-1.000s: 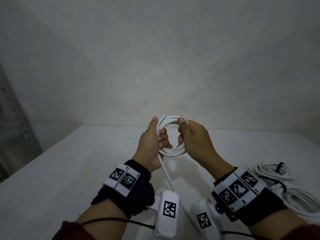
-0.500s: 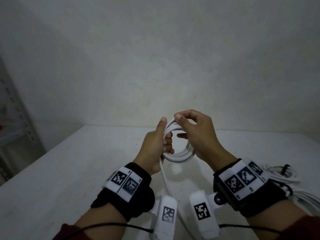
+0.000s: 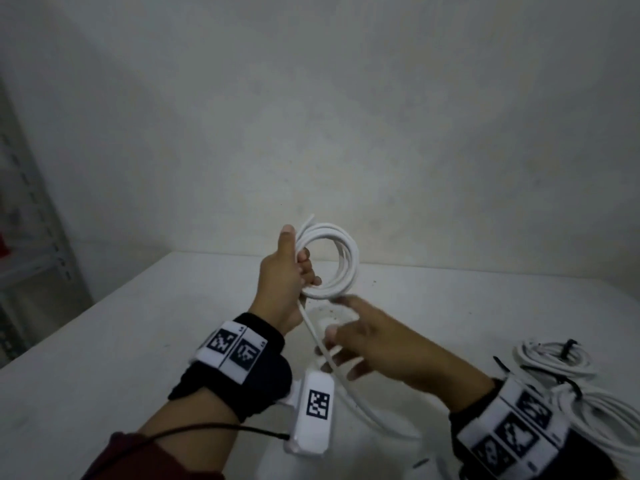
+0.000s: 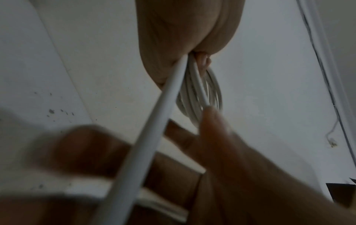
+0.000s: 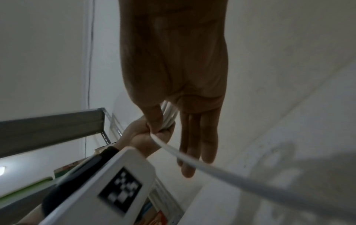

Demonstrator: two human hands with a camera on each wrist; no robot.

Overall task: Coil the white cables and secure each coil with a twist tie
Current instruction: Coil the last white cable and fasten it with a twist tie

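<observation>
On the white table [image 3: 104, 358], two tied cable bundles [image 3: 568, 372] lie at the near right. Above the table, the left hand [image 3: 284, 282] grips the white cable coil [image 3: 332, 261], fingers curled around the loops. The right hand [image 3: 377, 344] has its fingers straight and loose under the free strand [image 3: 329, 362]; it grips nothing. If the left grip relaxes, the untied loops probably spring apart.

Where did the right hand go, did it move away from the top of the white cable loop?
Yes. The right hand has dropped from the top of the coiled white cable toward the white table, below the coil, fingers straight by the loose strand.
</observation>
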